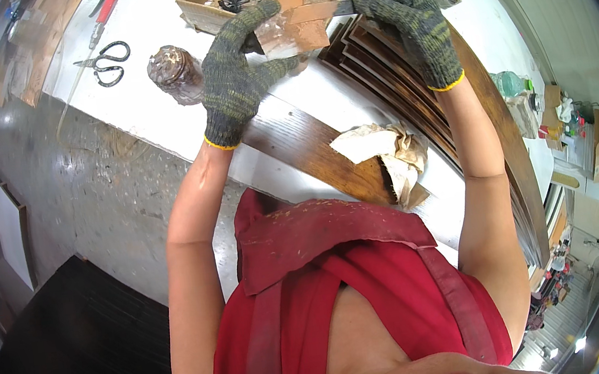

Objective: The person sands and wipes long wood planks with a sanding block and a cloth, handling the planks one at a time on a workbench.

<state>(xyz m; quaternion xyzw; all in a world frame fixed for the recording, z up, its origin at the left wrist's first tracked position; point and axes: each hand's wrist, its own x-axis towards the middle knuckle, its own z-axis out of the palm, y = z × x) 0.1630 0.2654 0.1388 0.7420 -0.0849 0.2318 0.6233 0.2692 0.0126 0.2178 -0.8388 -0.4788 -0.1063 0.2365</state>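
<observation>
My left hand (231, 83), in a dark green knit glove with a yellow cuff, grips a flat scraper (302, 36) smeared with brown paste between thumb and fingers. In a matching glove, my right hand (411, 27) is closed on a putty knife (315, 11). Its thin blade lies across the top of the scraper, close to the paste. Below the hands, a dark brown wooden board (293, 135) lies on the white table. A crumpled, stained cloth (385, 150) rests on that board. A paste-stained jar (175, 74) stands beside my left hand.
A cardboard box (197, 14) with tins and an orange-brown round lid sits beyond my hands. Brown boards (399, 85) are stacked under my right forearm. Black-handled scissors (107, 63) and a red-handled tool (107, 7) lie at left. Clear bottles (507, 83) stand at right.
</observation>
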